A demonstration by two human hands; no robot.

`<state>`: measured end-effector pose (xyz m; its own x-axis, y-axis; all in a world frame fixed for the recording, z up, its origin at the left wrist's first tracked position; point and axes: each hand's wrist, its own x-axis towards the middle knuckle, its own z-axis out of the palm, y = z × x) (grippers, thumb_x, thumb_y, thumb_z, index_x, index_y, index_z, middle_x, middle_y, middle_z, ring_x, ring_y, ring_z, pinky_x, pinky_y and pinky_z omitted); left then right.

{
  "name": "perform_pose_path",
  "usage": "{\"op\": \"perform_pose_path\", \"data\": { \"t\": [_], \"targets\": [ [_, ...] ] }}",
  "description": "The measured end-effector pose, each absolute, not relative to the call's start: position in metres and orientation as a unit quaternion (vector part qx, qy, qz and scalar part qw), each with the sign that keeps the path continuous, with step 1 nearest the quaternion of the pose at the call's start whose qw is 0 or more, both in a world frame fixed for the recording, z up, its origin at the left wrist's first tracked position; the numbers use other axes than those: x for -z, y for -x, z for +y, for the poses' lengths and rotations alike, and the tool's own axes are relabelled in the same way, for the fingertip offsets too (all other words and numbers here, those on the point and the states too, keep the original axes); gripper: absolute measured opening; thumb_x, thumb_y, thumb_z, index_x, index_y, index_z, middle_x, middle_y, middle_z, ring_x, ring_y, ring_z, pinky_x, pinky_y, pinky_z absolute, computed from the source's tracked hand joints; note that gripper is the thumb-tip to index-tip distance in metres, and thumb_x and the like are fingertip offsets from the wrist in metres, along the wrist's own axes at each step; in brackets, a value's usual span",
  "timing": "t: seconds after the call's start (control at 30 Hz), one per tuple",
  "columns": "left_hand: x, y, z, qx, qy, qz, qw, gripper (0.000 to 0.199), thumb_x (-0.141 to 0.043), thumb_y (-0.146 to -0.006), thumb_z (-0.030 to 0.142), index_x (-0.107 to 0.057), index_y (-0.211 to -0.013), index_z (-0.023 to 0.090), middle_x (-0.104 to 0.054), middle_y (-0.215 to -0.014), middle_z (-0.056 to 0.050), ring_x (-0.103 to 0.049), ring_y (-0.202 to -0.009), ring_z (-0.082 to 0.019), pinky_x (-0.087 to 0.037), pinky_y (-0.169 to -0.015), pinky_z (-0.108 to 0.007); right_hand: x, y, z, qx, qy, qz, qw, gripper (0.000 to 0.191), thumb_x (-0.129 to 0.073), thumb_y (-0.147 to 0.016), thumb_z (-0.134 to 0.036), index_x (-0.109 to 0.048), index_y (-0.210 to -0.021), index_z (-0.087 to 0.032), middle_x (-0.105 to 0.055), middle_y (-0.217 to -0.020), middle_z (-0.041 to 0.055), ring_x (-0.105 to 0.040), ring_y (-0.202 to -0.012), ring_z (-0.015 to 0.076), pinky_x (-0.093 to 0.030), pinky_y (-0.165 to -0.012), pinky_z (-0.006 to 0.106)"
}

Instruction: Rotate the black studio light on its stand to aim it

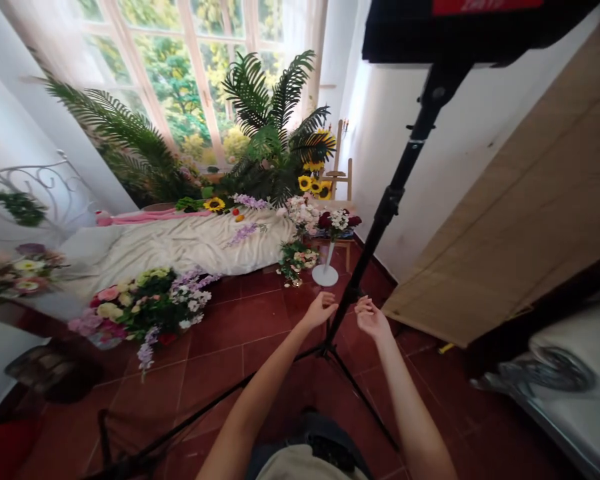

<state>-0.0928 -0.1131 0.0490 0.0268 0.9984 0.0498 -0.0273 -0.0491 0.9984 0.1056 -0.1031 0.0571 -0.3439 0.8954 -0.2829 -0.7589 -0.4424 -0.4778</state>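
Note:
A black light stand (370, 243) rises at a tilt between my two hands, with a dark lamp housing (460, 33) on its top. My left hand (322, 311) is just left of the lower pole, fingers loosely bent and apart, with nothing visible in them. On the pole's other side, my right hand (373, 321) is turned partly palm up. Its fingers are loosely curled near a dark collar (353, 293) on the pole; whether they touch it I cannot tell. The stand's legs (363, 397) spread over the red tiled floor.
A bed with a rumpled cream cover (195, 243) lies ahead under a bright window. Flower bunches (130, 300), palm fronds (265, 100) and a white pedestal (325, 275) stand around it. A beige hanging panel (480, 200) and a plastic-wrapped bundle (570, 367) are at right.

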Motion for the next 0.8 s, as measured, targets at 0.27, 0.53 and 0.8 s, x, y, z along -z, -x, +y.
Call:
{"op": "perform_pose_path", "data": {
  "t": [0.27,0.53,0.8],
  "targets": [
    [-0.107,-0.015,-0.020,-0.619,-0.522,0.389,0.438,0.036,-0.070,-0.067,0.037,-0.058,-0.092,0.014,-0.065,-0.083,-0.006,-0.061,-0.075,-0.013,-0.048,-0.077,-0.028,-0.050,-0.128,-0.068,-0.909,0.074,0.059,0.405,0.014,-0.050,-0.081,-0.007,-0.058,-0.077,-0.017,-0.060,-0.064,-0.0058,-0.052,-0.051,0.0022,-0.044,-0.045,0.007],
    [-0.082,-0.026,0.007,-0.560,-0.487,0.510,0.436,0.035,-0.069,-0.061,0.044,-0.052,-0.055,0.014,-0.048,-0.044,0.003,-0.042,-0.042,-0.007,-0.032,-0.043,-0.019,-0.048,-0.137,-0.051,-0.910,0.010,0.194,0.367,0.023,-0.046,-0.077,0.003,-0.058,-0.084,-0.015,-0.061,-0.065,-0.0056,-0.054,-0.052,0.0012,-0.048,-0.046,0.005],
    [-0.078,-0.033,0.015,-0.565,-0.480,0.578,0.340,0.032,-0.062,-0.064,0.034,-0.043,-0.046,0.016,-0.038,-0.044,0.004,-0.037,-0.044,-0.006,-0.027,-0.043,-0.019,-0.055,-0.144,-0.050,-0.920,0.100,0.086,0.368,0.020,-0.045,-0.081,-0.003,-0.057,-0.092,-0.015,-0.065,-0.075,-0.0031,-0.055,-0.055,0.0016,-0.048,-0.046,0.005]
  ]
}}
